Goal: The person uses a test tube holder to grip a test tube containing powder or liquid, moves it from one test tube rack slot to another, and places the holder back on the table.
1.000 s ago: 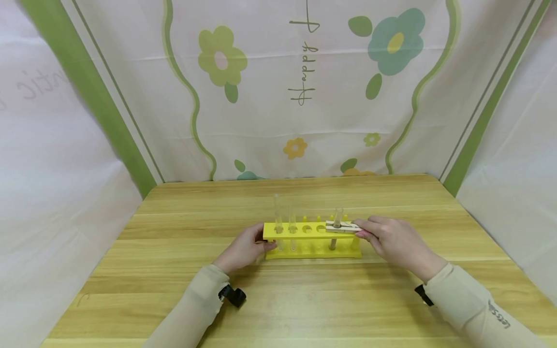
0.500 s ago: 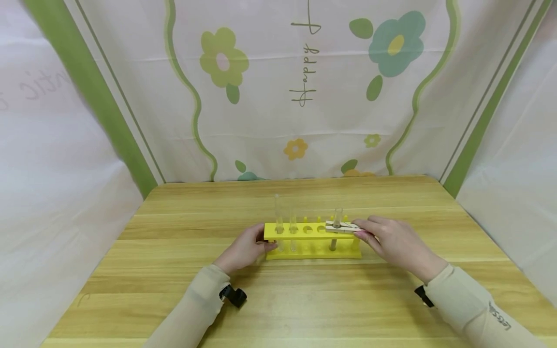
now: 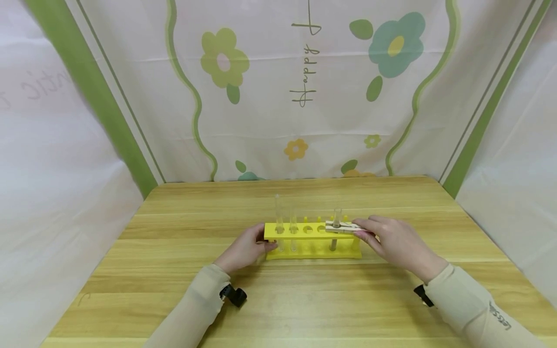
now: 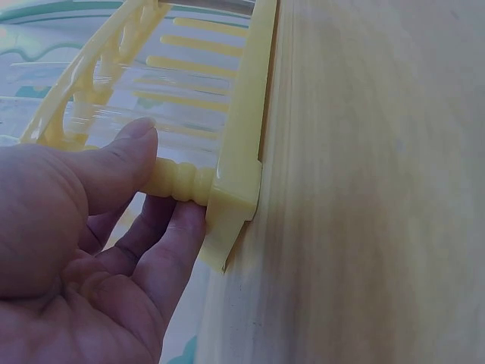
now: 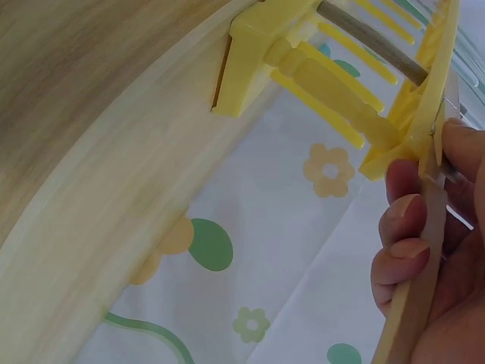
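A yellow test tube rack (image 3: 313, 235) stands on the wooden table. My left hand (image 3: 244, 249) grips its left end; in the left wrist view, thumb and fingers close round the rack's end post (image 4: 184, 182). Two clear test tubes (image 3: 279, 210) stand upright in the left holes. Toward the right end, a third test tube (image 3: 338, 213) sits in the rack, its lower part dark grey (image 5: 371, 42). Around that tube lies a wooden test tube clamp (image 3: 344, 228), just over the rack's top. My right hand (image 3: 398, 244) holds the clamp's handle, fingers curled round it.
Bare holes (image 3: 307, 229) show in the middle of the rack. Yellow drying pegs (image 3: 319, 219) line its back. Wood-patterned table (image 3: 296, 304) surrounds it, and a flowered curtain (image 3: 261, 116) hangs behind the far edge.
Almost nothing moves. The view shifts slightly, and both hands keep their hold on the rack and the clamp.
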Motion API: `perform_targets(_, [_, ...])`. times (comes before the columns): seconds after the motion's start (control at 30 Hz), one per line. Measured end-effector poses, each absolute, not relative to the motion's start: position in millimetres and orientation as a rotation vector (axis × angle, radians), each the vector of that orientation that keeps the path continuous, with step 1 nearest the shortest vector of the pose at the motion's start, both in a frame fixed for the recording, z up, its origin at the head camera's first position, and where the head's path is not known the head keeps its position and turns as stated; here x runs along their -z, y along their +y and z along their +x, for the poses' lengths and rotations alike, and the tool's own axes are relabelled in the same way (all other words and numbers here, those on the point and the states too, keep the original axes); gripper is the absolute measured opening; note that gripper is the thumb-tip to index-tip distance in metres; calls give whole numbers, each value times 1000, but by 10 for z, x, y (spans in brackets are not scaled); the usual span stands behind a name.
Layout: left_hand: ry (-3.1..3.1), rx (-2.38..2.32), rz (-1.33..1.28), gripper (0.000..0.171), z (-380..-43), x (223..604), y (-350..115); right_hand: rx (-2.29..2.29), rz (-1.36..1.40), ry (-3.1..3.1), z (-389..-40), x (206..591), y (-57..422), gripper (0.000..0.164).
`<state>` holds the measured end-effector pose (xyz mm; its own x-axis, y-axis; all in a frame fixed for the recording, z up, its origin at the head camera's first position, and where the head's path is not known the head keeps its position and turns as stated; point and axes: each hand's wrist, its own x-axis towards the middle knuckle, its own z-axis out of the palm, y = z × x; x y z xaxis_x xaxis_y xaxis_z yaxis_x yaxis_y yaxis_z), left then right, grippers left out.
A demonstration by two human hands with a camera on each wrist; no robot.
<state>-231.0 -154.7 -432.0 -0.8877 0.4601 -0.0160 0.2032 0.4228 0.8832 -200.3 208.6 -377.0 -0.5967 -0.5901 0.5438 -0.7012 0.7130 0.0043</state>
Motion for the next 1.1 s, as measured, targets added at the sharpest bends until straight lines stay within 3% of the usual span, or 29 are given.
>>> perform_targets(0.43, [2434, -1448, 546, 27, -2236, 4187, -1501, -270, 981, -2360, -1993, 3640, 2097, 30])
perform_targets(1.1, [2416, -1456, 561, 29, -2303, 4323, -1556, -233, 1001, -2305, -1958, 3415, 2108, 26])
